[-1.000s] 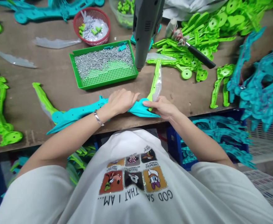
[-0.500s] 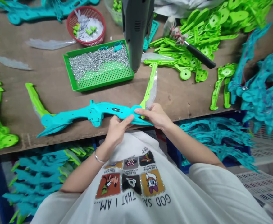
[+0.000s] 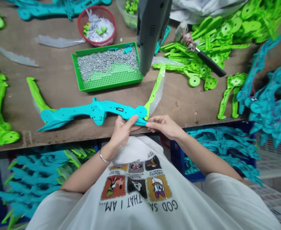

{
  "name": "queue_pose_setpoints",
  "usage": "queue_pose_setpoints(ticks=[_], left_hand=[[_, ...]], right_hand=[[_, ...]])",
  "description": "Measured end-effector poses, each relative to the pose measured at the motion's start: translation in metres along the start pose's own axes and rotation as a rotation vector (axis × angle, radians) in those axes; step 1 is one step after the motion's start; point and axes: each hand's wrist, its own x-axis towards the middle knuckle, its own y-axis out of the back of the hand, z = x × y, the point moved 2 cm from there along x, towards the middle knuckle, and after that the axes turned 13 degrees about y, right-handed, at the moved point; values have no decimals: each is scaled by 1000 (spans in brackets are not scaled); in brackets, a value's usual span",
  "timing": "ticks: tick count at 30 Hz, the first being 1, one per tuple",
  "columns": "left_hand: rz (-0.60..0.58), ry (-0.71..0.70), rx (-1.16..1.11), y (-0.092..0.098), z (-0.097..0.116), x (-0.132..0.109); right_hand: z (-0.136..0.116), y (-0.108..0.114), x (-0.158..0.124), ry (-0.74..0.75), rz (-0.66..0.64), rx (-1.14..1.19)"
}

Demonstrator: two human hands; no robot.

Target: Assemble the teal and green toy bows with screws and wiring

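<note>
View: head cam, looking down.
Teal part (image 3: 94,111): long, flat on the surface (image 3: 56,86), along near edge; right end at the lip, w/ a green blade (image 3: 157,83) angling off it to the far side.
Risk, slip: both grips are fingertip only and at one end; the left end is free, so a tug could swing the part off the near edge into the bins below.
Risk, joint: green blade looks loosely seated; a twist at the round end could pop it out.
Risk, snag: screwdriver (image 3: 152,32) hangs just beyond; a lift could knock it or the screw tray (image 3: 77,72).
Left hand (image 3: 122,129): thumb + forefinger closed on the teal part's near right end, palm turned up, wrist bent, forearm coming from below the edge.
Right hand (image 3: 164,126): fingers curled, tips pinching the teal tip, just beside left hand; elbow out right.
</note>
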Motion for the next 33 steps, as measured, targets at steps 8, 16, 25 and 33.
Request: queue_pose_setpoints(ticks=[8, 16, 25, 33], left_hand=[[-3, 7, -146, -2, 7, 7], [-21, -15, -231, -7, 5, 10], [26, 24, -285, -10, 6, 11], [45, 26, -263, -11, 5, 12]], right_hand=[[-79, 21, 45, 637, 476, -805], [-121, 3, 134, 908, 377, -725], [-116, -17, 184, 858, 513, -538], [-99, -18, 206, 891, 528, -457]])
